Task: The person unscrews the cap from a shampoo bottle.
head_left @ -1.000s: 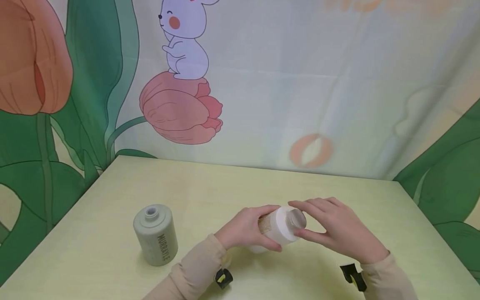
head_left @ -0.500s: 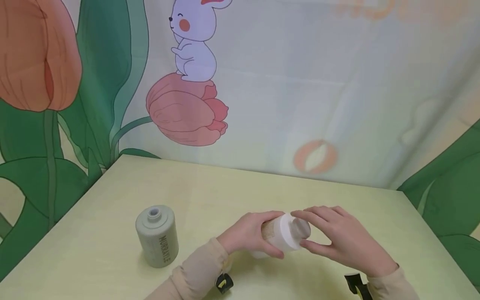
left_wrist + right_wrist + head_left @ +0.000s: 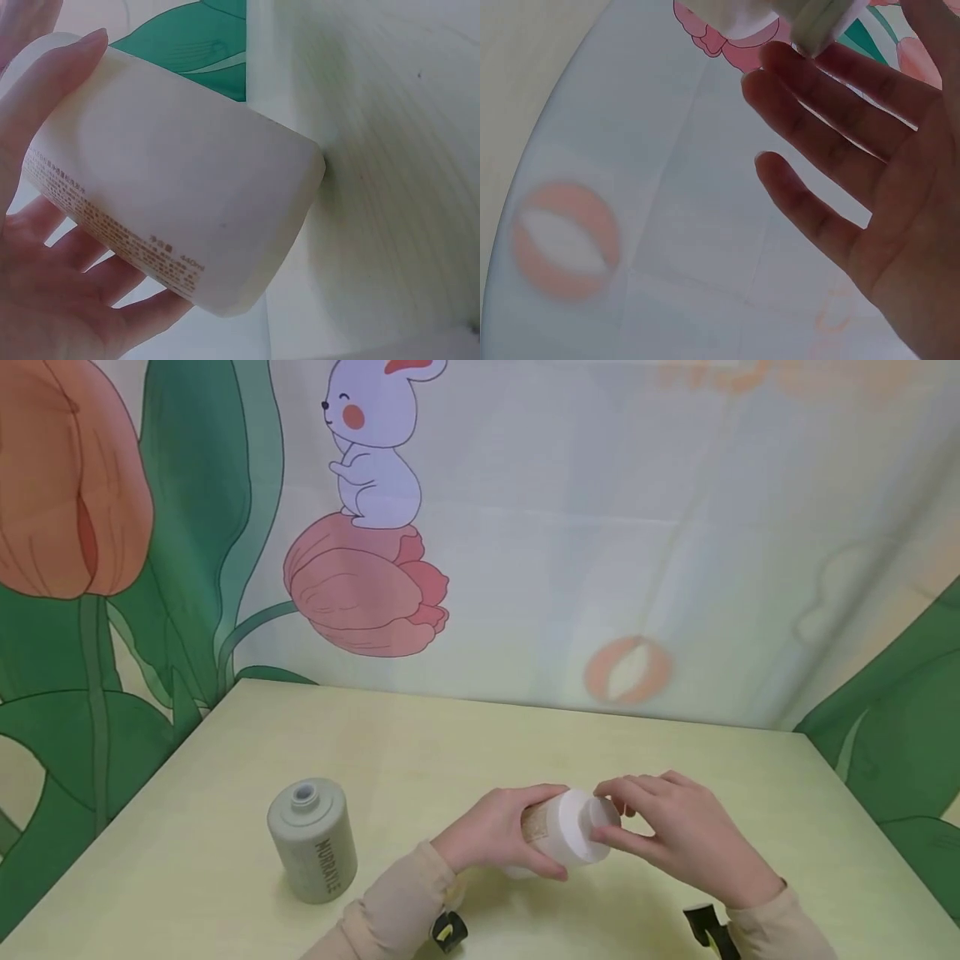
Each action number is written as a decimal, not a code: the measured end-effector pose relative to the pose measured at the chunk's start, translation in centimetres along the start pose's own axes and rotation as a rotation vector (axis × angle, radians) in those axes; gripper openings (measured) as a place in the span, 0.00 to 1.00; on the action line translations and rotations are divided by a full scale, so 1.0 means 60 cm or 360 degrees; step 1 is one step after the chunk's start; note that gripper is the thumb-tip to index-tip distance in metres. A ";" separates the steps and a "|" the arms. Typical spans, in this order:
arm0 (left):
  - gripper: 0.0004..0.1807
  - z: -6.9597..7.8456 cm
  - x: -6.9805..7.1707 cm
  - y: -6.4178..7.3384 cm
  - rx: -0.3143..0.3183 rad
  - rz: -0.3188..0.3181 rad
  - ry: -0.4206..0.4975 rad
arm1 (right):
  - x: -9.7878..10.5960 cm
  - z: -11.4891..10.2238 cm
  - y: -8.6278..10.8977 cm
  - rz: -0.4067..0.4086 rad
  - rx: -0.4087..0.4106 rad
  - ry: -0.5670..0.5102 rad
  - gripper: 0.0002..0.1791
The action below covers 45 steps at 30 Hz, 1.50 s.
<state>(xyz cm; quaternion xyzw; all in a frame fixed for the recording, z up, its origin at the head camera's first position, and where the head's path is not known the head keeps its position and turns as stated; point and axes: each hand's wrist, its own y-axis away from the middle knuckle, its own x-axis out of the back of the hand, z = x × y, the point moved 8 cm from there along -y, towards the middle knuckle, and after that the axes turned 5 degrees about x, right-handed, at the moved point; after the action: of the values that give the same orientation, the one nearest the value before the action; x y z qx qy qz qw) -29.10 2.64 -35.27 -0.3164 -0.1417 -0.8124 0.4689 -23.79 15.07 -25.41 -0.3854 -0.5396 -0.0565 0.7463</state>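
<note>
My left hand (image 3: 491,831) grips a white bottle (image 3: 573,827) round its body, thumb on one side and fingers on the other. The bottle tilts, its capped end up to the right. In the left wrist view, brown print runs along the bottle (image 3: 187,165), and its bottom corner is right at the tabletop. On the bottle's end sits a pale round cap (image 3: 598,814), which my right hand (image 3: 678,835) pinches between thumb and fingers. The right wrist view catches part of the cap (image 3: 821,26) at the top edge, beside the fingertips (image 3: 776,56).
A grey-green bottle (image 3: 313,852) lettered MURRAYLE stands upright to the left on the pale yellow table (image 3: 420,735), its narrow neck uncapped. Behind the table hangs a cloth backdrop (image 3: 510,568) printed with tulips and a rabbit. Black straps (image 3: 448,931) sit at both wrists.
My right fingers have curled in farther round the cap, and the thumb has moved across it. The left hand keeps its grip on the white bottle. The head view shifts slightly.
</note>
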 end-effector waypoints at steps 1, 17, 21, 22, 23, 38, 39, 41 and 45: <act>0.41 0.001 0.000 -0.001 -0.0008 0.0005 -0.0010 | 0.000 -0.001 0.000 -0.0001 0.0008 0.0002 0.16; 0.40 -0.008 0.001 0.002 0.0016 0.0006 0.0035 | -0.004 -0.011 0.000 -0.0004 0.0026 0.0064 0.20; 0.41 -0.008 -0.001 0.004 0.0010 0.0007 0.0047 | 0.000 -0.021 0.002 -0.0010 0.0191 -0.0026 0.21; 0.41 -0.006 0.000 0.004 0.0003 0.0007 0.0044 | 0.001 -0.022 0.002 -0.0028 0.0222 -0.0047 0.23; 0.41 -0.005 0.000 0.003 -0.0004 0.0008 0.0041 | 0.002 -0.023 0.002 -0.0049 0.0247 -0.0069 0.25; 0.41 0.004 0.002 0.000 -0.0002 -0.0019 -0.0002 | -0.001 0.009 0.001 -0.0117 -0.0098 -0.0117 0.20; 0.41 0.004 0.002 -0.001 -0.0003 -0.0022 0.0002 | 0.000 0.008 0.001 -0.0121 -0.0077 -0.0117 0.18; 0.40 0.006 0.001 -0.002 -0.0016 -0.0024 0.0007 | 0.003 0.005 0.001 -0.0108 -0.0002 -0.0130 0.18; 0.40 0.004 0.000 -0.002 -0.0005 -0.0030 0.0031 | 0.007 -0.002 0.005 -0.0139 0.0112 -0.0203 0.27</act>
<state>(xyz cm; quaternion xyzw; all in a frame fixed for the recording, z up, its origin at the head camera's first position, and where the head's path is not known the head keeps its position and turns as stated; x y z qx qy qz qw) -29.10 2.85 -35.09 -0.3080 -0.1389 -0.8199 0.4621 -23.40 15.33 -25.21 -0.3378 -0.6041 -0.0454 0.7203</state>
